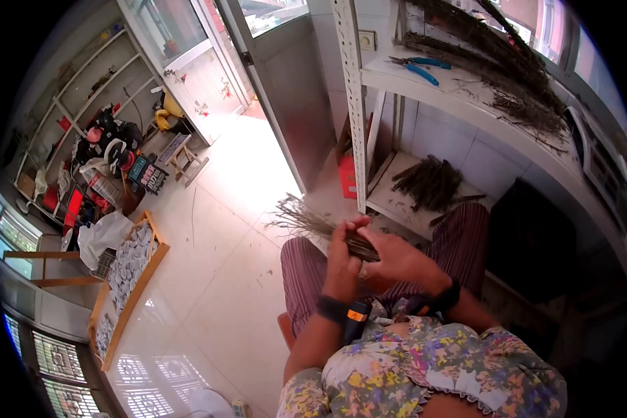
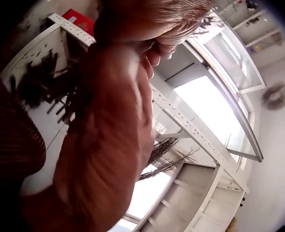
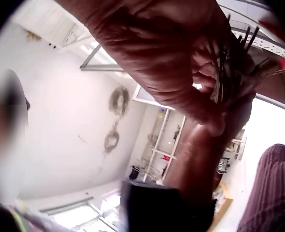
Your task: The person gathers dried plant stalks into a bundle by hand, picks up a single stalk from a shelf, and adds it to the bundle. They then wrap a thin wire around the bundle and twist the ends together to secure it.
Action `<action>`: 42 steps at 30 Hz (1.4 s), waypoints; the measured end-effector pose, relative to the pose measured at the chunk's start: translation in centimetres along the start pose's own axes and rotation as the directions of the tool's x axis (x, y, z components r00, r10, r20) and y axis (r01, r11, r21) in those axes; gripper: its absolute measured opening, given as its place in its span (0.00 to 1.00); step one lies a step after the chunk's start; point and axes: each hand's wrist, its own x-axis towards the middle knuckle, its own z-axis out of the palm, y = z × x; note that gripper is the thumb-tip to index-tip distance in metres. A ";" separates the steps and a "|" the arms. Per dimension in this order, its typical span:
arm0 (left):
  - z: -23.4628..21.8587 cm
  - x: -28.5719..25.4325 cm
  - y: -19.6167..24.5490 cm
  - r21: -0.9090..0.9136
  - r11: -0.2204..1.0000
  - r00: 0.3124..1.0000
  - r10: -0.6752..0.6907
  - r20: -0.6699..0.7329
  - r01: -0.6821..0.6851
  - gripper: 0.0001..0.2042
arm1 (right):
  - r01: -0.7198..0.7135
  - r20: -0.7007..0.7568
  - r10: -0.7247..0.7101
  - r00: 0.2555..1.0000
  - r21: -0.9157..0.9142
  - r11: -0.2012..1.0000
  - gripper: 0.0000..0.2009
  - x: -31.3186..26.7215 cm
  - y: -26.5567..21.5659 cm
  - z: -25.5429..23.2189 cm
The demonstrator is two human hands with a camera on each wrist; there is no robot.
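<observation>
A bundle of thin dry twigs lies between the two hands above the lap, its brushy tips fanning out to the left in the head view. My left hand grips the bundle from the left. On the other side, my right hand holds its stem end, thumb across toward the left hand. In the right wrist view, cut stems show between the curled right hand and the left hand. The left wrist view has my left hand touching the right hand, hiding most of the bundle.
Blue-handled pliers and long dark branches lie on the white shelf at upper right. A pile of short dark stems rests below. At left are a wooden-framed tray and a cluttered rack.
</observation>
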 end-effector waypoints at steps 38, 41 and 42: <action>-1.4 -2.1 2.9 -0.191 0.971 0.931 -0.068 0.358 0.144 0.11 | 0.040 -0.285 0.089 0.954 0.417 0.908 0.10 -1.3 0.6 1.9; -1.4 -2.1 2.8 -0.165 0.978 0.927 -0.059 0.370 0.128 0.10 | 0.000 -0.161 0.087 0.983 0.480 0.877 0.11 -1.2 1.9 2.3; -1.2 -2.2 2.8 -0.158 0.980 0.925 -0.055 0.375 0.122 0.10 | 0.003 -0.173 0.086 0.981 0.460 0.888 0.11 -1.1 2.1 2.4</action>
